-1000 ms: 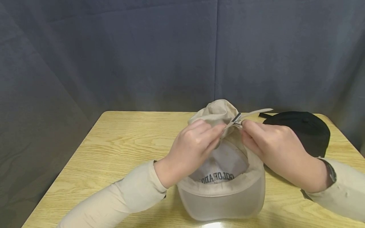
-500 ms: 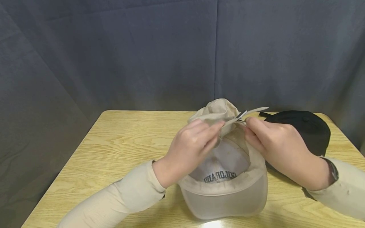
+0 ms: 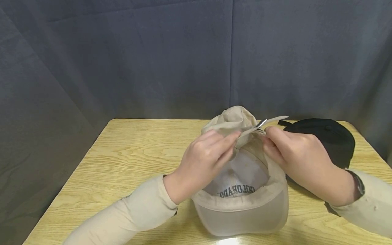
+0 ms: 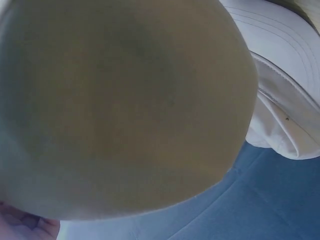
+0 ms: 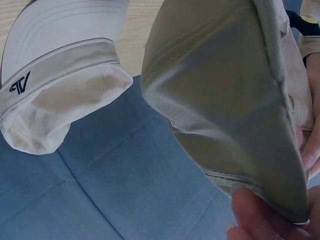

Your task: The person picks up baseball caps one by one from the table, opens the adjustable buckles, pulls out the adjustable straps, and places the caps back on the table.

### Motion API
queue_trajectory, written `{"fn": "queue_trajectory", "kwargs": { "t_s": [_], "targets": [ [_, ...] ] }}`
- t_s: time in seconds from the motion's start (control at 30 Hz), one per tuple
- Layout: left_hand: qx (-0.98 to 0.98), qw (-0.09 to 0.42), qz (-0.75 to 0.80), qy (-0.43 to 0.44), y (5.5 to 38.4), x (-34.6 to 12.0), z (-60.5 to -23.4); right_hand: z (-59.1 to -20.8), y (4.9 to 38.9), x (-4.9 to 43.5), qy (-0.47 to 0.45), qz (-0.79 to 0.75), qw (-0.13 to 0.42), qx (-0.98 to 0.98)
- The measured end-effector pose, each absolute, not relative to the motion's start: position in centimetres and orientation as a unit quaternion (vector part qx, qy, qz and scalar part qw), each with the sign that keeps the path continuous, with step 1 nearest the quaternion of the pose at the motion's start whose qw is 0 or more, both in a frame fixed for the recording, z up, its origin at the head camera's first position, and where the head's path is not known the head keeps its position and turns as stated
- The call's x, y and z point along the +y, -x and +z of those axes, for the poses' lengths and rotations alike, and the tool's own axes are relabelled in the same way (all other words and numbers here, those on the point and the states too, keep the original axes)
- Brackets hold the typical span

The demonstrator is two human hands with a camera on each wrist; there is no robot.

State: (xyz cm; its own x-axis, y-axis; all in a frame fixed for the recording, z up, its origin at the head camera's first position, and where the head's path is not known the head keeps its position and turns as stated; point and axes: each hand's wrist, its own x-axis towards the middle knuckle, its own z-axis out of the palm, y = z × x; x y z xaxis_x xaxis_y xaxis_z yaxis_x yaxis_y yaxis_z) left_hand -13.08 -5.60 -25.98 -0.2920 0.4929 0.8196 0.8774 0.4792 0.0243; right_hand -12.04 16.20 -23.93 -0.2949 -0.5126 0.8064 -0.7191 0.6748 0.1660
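A beige baseball cap has its brim towards me and its opening facing up. Dark "COLORADO" lettering shows mirrored inside. My left hand pinches the back strap left of its metal buckle. Right at the buckle, my right hand pinches the strap end, thumb and forefinger together. The strap's loose tip sticks out to the right. In the right wrist view, fingertips meet the edge of beige cloth. A large beige surface fills the left wrist view and hides most of that hand.
A black cap lies on the wooden table behind my right hand. Dark curtain hangs past the table's far edge. A pale cap with dark lettering shows at upper left in the right wrist view.
My hands have drawn slightly apart. The buckle has shifted right and tilted flatter; more strap shows between it and my left fingers, and the loose tip looks shorter.
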Motion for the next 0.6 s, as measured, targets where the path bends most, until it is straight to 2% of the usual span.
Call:
{"fn": "queue_trajectory", "kwargs": {
  "t_s": [0.6],
  "targets": [
    [-0.758,0.401,-0.262,0.443,13.07,-5.52,-26.09,-23.99,12.03,16.05,-0.377,0.121,0.463,-0.793]
  ]
}}
